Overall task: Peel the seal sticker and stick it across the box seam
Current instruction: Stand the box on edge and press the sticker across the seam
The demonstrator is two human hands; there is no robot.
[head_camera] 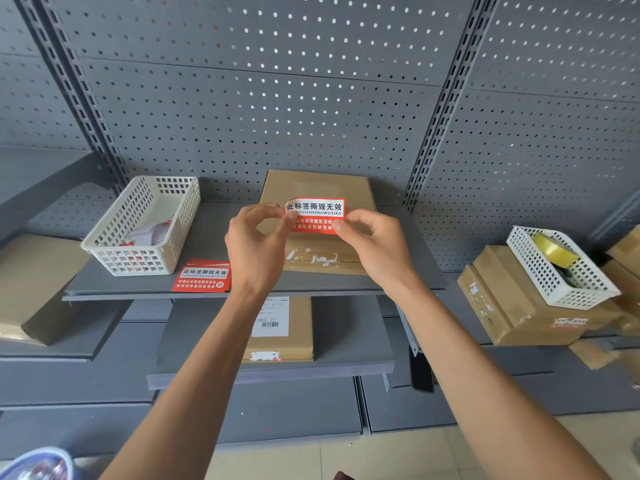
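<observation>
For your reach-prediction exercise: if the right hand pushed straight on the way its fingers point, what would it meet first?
Most likely the left hand: the right hand points leftward along the sticker they share. Depth is unclear.

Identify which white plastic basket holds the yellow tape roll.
The white plastic basket atop the right cardboard boxes; the left shelf basket holds paper scraps.

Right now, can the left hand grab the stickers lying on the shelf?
Probably yes, once it lets go: the left hand is pinching the held sticker, but nothing blocks the spare stickers just below it.
</observation>
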